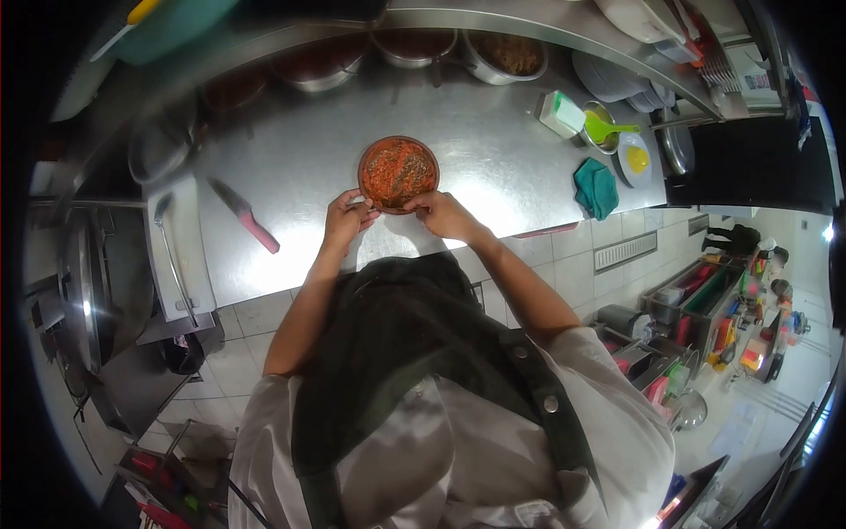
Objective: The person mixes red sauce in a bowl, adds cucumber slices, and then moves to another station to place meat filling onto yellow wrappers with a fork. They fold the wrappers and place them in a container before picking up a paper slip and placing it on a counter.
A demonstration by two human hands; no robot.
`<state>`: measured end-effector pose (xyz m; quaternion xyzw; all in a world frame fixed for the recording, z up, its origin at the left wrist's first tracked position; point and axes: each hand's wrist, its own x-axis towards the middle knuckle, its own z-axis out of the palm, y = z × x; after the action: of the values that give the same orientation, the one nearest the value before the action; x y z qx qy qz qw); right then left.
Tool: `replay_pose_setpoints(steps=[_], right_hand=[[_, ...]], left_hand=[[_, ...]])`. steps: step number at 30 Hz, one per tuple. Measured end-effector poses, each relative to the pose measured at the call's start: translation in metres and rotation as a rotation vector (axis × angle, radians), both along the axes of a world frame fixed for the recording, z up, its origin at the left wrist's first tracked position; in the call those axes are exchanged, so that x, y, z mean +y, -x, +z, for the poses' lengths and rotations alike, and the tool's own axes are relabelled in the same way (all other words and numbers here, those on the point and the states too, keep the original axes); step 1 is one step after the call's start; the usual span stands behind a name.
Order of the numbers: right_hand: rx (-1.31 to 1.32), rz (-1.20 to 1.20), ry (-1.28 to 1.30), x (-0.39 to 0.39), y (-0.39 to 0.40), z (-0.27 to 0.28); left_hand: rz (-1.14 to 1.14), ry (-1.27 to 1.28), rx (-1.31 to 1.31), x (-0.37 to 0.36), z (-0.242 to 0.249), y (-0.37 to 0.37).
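A round brown clay bowl (360,174) stands on the steel counter in front of me, filled with a chunky red sauce or stew (398,170) that has darker bits on top. My left hand (349,220) is at the bowl's near left rim, its fingers bent and pinched against the edge. At the near right rim, my right hand (443,217) has its fingers curled onto the edge. The undersides of the fingers are hidden. Left of the bowl, a knife (233,199) with a pink handle lies on the counter.
Steel pots and a pan of brown food (509,55) line the counter's back under a shelf. A white board (184,238) with a ladle (176,256) is at left. At right are a green cloth (597,189), a white container (561,115) and a plate (631,167). A person stands far right.
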<state>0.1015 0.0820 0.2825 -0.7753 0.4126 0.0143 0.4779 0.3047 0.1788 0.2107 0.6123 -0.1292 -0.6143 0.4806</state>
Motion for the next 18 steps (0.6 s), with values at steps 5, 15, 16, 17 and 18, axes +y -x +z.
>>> replay_pose_setpoints(steps=[5, 15, 16, 17, 18], right_hand=[[0.237, 0.221, 0.279, -0.015, 0.000, 0.020], [0.009, 0.096, 0.445, 0.017, -0.013, 0.008], [0.003, 0.074, 0.462, 0.021, -0.011, 0.006], [-0.005, 0.052, 0.479, 0.024, -0.011, 0.006], [-0.005, 0.057, 0.477, 0.027, -0.010, 0.003]], left_hand=[[0.002, -0.009, -0.012, -0.001, 0.000, 0.000], [0.070, 0.048, 0.060, 0.015, -0.007, 0.002], [0.055, 0.044, 0.029, 0.016, -0.006, 0.002], [0.060, 0.043, 0.030, 0.017, -0.003, 0.001], [0.058, 0.027, 0.024, 0.017, 0.001, 0.000]])
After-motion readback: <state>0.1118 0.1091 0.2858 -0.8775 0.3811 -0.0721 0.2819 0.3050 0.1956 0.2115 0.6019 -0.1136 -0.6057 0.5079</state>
